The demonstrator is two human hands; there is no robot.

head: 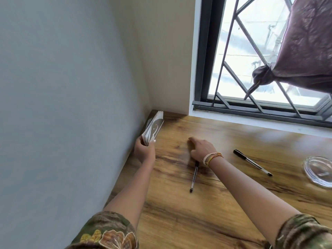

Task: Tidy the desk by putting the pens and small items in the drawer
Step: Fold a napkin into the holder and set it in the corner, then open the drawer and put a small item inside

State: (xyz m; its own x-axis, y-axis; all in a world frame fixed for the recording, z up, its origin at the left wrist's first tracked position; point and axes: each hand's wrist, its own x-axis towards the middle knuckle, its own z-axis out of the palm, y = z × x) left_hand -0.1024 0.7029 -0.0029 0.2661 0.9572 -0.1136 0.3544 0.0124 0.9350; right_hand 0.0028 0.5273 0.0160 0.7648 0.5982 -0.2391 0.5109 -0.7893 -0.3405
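At the far left a pale wall runs along the edge of a wooden table (224,203). My left hand (144,150) is closed around a small stack of white paper slips (153,127), lifted at a tilt beside the wall, near the back corner.

Moving right, my right hand (202,149) lies palm down on the table with its fingers loosely spread, holding nothing that I can see; thread bracelets circle its wrist. The top end of a black pen (194,177) is hidden under the heel of this hand, and the rest points back toward me.

Further right a second pen (252,162) lies diagonally on open wood, well apart from the first. At the right edge sits a clear glass dish (318,170), partly cut off.

Behind, a barred window (251,69) and a knotted purple curtain (301,51).

No drawer is in view, so I cannot tell where it is.

Risks, as I judge them: the loose slips could fan out and slide from my one-handed hold; a sweep of the right hand could roll the near pen off the table, or knock the glass dish.
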